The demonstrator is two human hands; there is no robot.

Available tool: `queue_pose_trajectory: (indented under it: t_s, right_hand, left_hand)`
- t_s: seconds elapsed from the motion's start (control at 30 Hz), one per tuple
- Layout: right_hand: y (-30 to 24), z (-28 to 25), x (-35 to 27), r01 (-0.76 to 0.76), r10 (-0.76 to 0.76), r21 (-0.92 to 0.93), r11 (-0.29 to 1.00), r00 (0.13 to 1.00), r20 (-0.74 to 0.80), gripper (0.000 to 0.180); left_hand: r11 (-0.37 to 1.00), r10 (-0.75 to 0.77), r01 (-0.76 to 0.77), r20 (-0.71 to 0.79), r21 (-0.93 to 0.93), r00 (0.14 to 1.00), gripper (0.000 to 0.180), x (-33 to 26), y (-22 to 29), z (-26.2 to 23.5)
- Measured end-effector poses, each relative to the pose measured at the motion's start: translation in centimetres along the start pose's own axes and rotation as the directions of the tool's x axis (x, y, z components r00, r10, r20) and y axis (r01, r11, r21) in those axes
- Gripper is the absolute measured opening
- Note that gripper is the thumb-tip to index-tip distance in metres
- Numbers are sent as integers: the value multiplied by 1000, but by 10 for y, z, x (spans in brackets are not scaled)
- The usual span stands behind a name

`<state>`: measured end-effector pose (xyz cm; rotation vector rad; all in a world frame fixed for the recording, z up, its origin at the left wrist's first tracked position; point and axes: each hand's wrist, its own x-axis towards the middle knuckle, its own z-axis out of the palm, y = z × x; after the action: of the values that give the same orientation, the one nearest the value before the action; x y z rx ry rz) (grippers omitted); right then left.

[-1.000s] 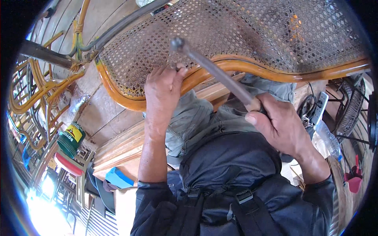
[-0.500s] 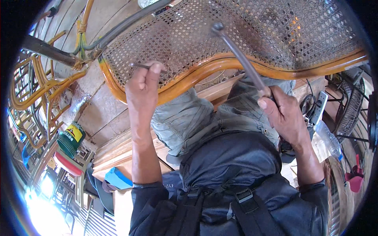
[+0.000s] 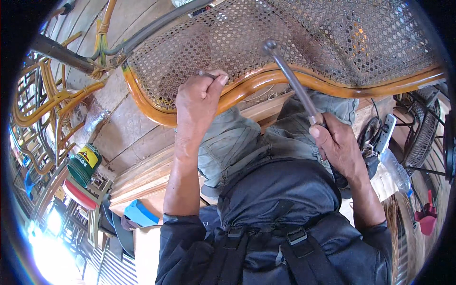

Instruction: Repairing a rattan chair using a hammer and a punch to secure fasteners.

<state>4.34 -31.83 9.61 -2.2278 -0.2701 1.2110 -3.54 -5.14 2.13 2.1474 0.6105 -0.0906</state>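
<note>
A woven cane panel [image 3: 190, 52] spans the top of the view, edged by a curved, varnished rattan pole [image 3: 251, 85] that crosses above my knees. My left hand [image 3: 197, 99] is at this edge, left of centre, its thumb and fingers pinching a short metal rod [image 3: 205, 74] whose visible end points left; its other end is hidden. In my right hand [image 3: 339, 149] is a hammer [image 3: 295, 84], gripped by its dark handle. The hammer's small round metal head [image 3: 270, 45] is up over the cane panel, to the right of my left hand.
Rattan frames [image 3: 57, 99] stand at the left, with a green bucket [image 3: 85, 166] and a red-topped stool [image 3: 79, 194] below. Dark poles [image 3: 156, 28] join the cane frame at upper left. A white power strip [image 3: 388, 133], plastic bottle [image 3: 396, 171] and pink scoop [image 3: 426, 218] lie at right.
My left hand has moved right along the rattan edge with the rod. The hammer head has shifted slightly right and lower; my right hand stays at nearly the same spot.
</note>
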Motion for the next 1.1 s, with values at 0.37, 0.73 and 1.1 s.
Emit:
queue_pose_trajectory:
  t_s: [0.37,0.73,1.1]
  right_hand:
    - [-51,-9,-15,428,-428,17,904,904,-7,40]
    - [-19,-12,-19,156,-150,60,986,984,-101,42]
    - [29,23,-24,71,-70,50,996,997,-23,37]
  left_hand:
    - [932,273,-254,-39,260,961,16,-1,-5,11]
    - [984,-40,64,-150,165,988,32,12,-3,-30]
    - [884,74,-37,-62,466,995,40,19,-28,-41]
